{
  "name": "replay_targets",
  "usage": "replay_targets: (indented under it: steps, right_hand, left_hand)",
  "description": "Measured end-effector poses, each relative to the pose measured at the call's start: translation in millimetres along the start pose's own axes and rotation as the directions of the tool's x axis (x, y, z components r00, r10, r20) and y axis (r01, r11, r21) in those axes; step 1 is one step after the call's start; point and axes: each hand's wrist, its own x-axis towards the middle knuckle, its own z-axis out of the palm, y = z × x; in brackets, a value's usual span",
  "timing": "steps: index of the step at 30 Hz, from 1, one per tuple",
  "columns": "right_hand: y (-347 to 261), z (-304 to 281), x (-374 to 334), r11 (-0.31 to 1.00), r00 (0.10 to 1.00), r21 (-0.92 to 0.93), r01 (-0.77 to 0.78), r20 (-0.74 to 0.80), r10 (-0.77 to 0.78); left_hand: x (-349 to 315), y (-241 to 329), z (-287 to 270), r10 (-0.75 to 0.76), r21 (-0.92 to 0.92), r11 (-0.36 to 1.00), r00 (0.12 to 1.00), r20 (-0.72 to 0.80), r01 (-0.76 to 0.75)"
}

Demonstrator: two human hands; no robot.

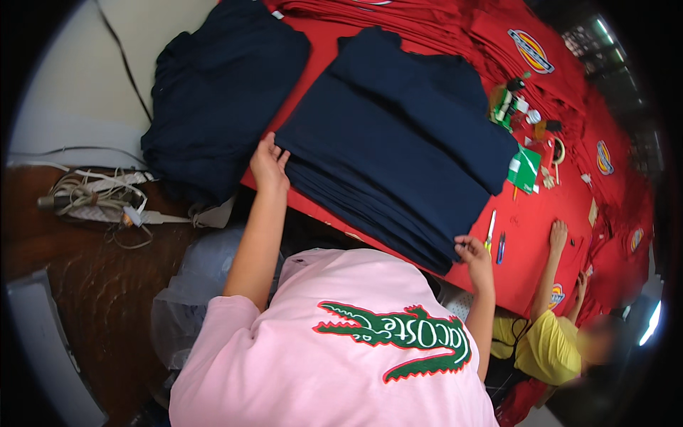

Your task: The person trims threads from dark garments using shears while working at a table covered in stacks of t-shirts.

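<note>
Now both hands grip the navy stack on the red counter: left hand at nine o'clock, right hand at five (fingers curled on the edges). Another navy pile lies beside it at ten o'clock.

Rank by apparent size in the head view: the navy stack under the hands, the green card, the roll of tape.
1. Navy stack, by far the largest; left hand and right hand grip its near corners.
2. Green card.
3. Roll of tape, smallest, though farther away.
</note>
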Motion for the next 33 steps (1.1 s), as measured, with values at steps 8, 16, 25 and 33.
replay_targets:
  steps: [8, 16, 25, 33]
  right_hand:
    - [-146.3, -69.2, 81.1, 0.475, 0.748, 0.58, 0.662, -0.558, -0.36]
    - [-25.0, -68.4, 49.0, 0.862, 0.693, 0.142, 0.487, -0.664, -0.282]
    - [74.2, -26.5, -4.2, 0.769, 0.732, -0.523, -0.367, -0.673, -0.108]
    - [73.0, -43.0, -3.9, 0.702, 0.785, -0.522, -0.485, -0.614, 0.086]
  left_hand:
    - [-51.3, 129.0, 215.3, 0.423, -0.091, 0.821, 0.495, 0.759, -0.563]
    - [-67.5, -4.5, 126.2, -0.025, 0.318, 0.652, 0.4, 0.916, -0.688]
    - [-131.5, -95.0, 71.3, -0.242, 0.164, 0.074, 0.141, 0.96, -0.984]
    - [-149.1, -68.2, 109.3, -0.451, 0.445, 0.177, 0.329, 0.83, -0.878]
